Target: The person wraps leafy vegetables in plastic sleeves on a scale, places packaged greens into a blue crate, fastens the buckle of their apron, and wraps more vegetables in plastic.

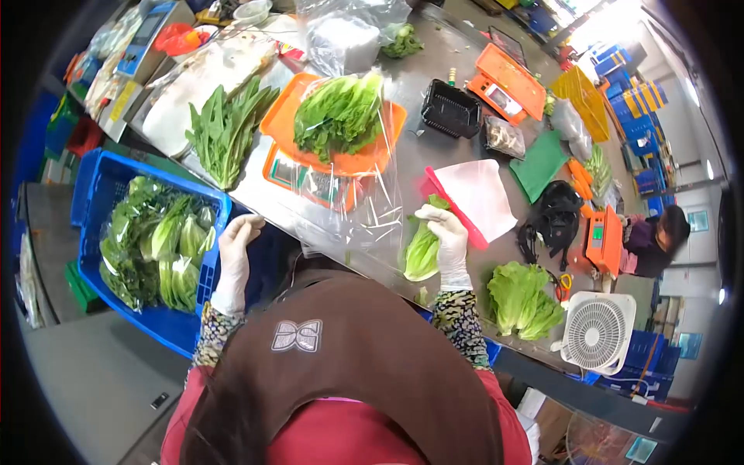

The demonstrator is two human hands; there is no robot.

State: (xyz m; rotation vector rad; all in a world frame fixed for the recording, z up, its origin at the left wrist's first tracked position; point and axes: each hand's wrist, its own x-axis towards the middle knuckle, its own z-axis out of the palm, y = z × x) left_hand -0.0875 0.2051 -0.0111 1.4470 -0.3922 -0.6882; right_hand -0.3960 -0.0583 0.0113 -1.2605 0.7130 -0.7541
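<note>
My left hand (242, 232), in a white glove, is raised by the table edge near a blue crate. Its fingers are pressed together; anything in them is too small to make out. My right hand (447, 234), also gloved, has bent fingers over a head of green lettuce (422, 254). Whether they grip the lettuce or something thin is hidden. Ahead, a leafy lettuce bunch (341, 116) in a clear plastic bag (385, 174) lies on an orange scale (279, 116). Long-leaved greens (225, 128) lie left of the scale.
Bagged greens fill the blue crate (89, 246) at left. On the right lie a pink-edged white sheet (484, 198), a black tray (451, 110), a green sheet (537, 164), a black bag (555, 217), loose lettuce (523, 301) and a white fan (595, 333). A person (655, 240) is farther off.
</note>
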